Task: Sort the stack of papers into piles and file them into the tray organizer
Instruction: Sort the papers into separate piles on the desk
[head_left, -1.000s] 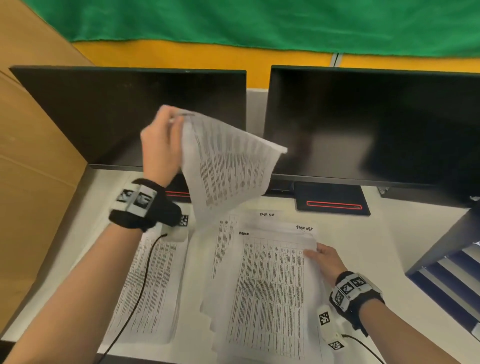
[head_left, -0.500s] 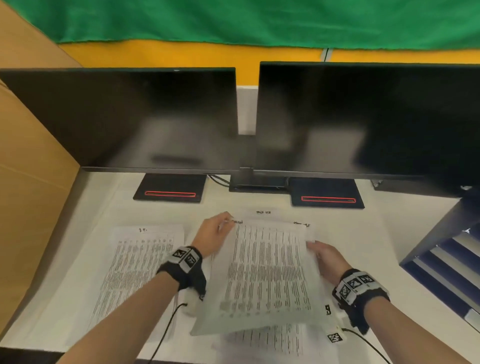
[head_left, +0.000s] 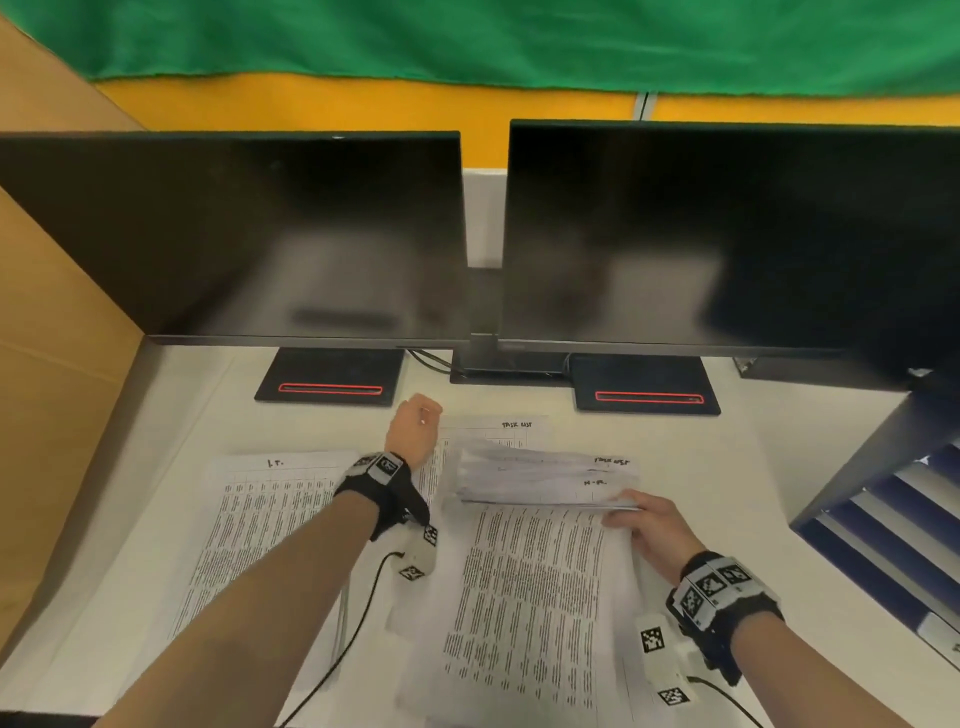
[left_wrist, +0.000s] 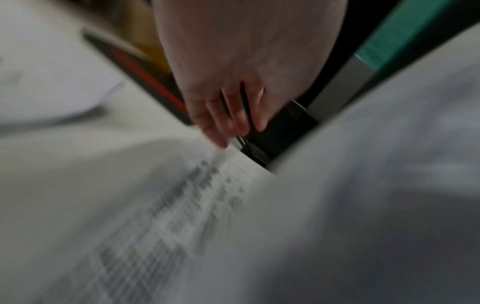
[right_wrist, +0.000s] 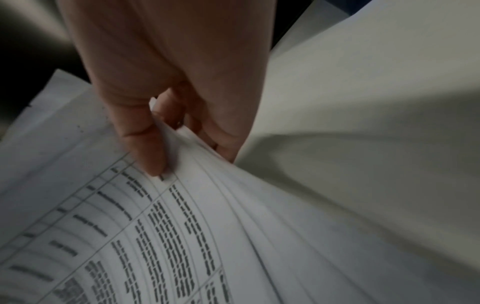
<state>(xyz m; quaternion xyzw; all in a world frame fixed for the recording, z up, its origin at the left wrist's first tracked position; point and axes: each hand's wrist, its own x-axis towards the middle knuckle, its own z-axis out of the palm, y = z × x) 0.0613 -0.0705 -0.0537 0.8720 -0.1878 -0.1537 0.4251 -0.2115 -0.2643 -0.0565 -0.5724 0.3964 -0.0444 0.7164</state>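
Low in the centre of the head view a stack of papers (head_left: 524, 597) lies on the white desk (head_left: 727, 467); the right hand (head_left: 652, 527), at lower right of centre, pinches the right edge of several upper sheets (head_left: 545, 475) and lifts them so they curl up and back toward the top of the stack. In the right wrist view the thumb (right_wrist: 145, 144) presses on the printed face while the fingers curl beneath the fanned edges; the grip is plainly a pinch on those sheets. The left hand (head_left: 413, 428), just above centre-left, reaches toward the stack's upper left corner; in the blurred left wrist view its fingers (left_wrist: 228, 115) hang fairly straight and close together over a printed sheet's edge, holding nothing that can be made out. A separate pile marked "I.T." (head_left: 260, 530) lies flat at lower left, under the left forearm. The tray organizer (head_left: 883, 530) stands at the right edge of the frame, well apart from the papers. Two dark monitors (head_left: 249, 234) fill the upper half.
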